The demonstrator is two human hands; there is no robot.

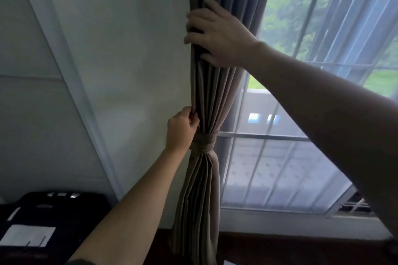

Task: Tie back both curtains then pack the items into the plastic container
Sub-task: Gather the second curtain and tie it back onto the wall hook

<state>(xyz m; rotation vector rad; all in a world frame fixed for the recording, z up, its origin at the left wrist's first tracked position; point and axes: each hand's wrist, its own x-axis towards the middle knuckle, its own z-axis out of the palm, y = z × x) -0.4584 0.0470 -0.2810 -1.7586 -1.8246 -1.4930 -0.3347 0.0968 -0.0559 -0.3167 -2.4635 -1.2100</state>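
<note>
A grey-brown curtain (212, 97) hangs gathered at the left edge of the window. A tie-back band (205, 141) of the same cloth is wrapped round its middle. My left hand (182, 131) is just left of the band and pinches the curtain's left edge fold above it. Higher up, my right hand (217, 32) lies on the pleats with its fingers curled round the curtain's left edge. Below the band the curtain falls in a narrow bundle to the floor. No plastic container is in view.
A white wall (129, 49) with a vertical trim strip stands left of the curtain. The window (301, 114) with bars fills the right side. A black object (49, 221) with white labels sits at the lower left. Dark floor runs along the bottom.
</note>
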